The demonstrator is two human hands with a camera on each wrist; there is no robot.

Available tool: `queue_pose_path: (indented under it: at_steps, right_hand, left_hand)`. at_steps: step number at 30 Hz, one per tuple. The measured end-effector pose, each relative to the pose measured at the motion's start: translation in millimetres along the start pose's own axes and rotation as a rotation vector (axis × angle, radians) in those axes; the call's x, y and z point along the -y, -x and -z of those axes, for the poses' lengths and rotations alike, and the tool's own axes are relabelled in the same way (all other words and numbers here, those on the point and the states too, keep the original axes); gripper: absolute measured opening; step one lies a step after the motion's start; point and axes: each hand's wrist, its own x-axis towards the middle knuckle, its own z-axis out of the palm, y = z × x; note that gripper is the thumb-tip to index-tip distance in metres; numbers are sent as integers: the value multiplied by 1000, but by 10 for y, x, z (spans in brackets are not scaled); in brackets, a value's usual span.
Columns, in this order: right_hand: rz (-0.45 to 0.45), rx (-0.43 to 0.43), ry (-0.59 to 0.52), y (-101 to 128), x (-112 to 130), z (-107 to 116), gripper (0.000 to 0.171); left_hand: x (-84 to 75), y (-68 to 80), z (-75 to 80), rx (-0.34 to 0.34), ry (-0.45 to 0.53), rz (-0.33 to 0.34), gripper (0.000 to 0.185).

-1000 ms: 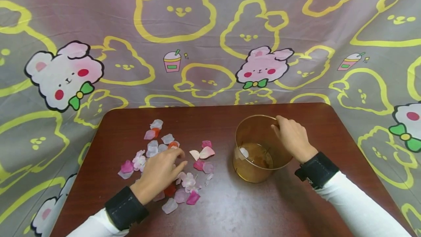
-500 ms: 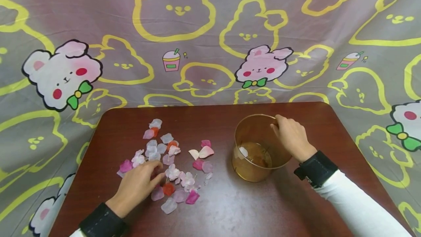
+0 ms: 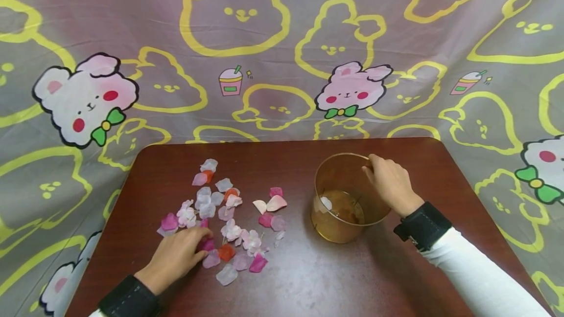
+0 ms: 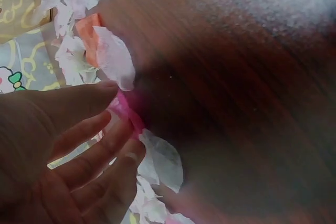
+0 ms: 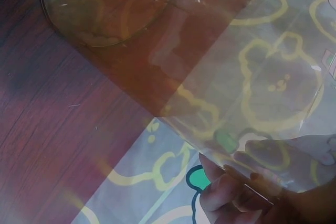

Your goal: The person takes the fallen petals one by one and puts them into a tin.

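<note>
Now my left hand (image 3: 176, 254) is down on the table (image 3: 335, 278), fingers bent, with a magenta petal (image 3: 207, 244) caught between thumb and fingertips (image 4: 118, 145). The left wrist view shows it best: the pink strip sits right between my thumb and first finger, pressed to the dark wood. Around it lie the loose petals (image 3: 229, 214), white, pale pink, orange and deep pink, spread over the left half of the table; an orange one (image 3: 226, 252) lies just beside my fingertips.

My right hand (image 3: 389, 184) grips the far right rim of the clear amber cup (image 3: 337, 221), fingers curled over the edge. The cup stands upright on the right half of the table, well apart from the petal pile. From the head view I see a white petal (image 3: 326, 203) lying on its bottom. The right wrist view shows what the head view cannot: my fingertips (image 5: 226, 195) seen through the see-through wall, and the cup's round base (image 5: 100, 9) resting on the wood.

Black wrist straps (image 3: 423, 226) sit over white sleeves (image 3: 480, 278). Behind the table hangs a cloth (image 3: 282, 48) printed with pink and white bunnies, yellow outlines and little drink cups. No readable writing on anything.
</note>
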Motion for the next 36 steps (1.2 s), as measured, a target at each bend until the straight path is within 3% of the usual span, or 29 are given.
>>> queue_pose_path:
  at_steps: [10,17,22,32,36]
  right_hand:
    - [-9,-3,1,2,-1,-7,14]
    - [-20,8,1,11,15,-4,14]
    - [-22,8,-4,14,14,16,14]
    - [-12,-1,2,1,11,9,15]
    - [-9,-6,5,-10,8,3,15]
  left_hand:
    - [13,-5,-72,16,-18,27,26]
    - [6,20,-119,-115,-49,-17,11]
    - [-5,-14,-105,-153,-43,-17,11]
    - [-133,-162,73,-298,-29,-68,10]
    - [-208,-238,165,-317,-10,-76,14]
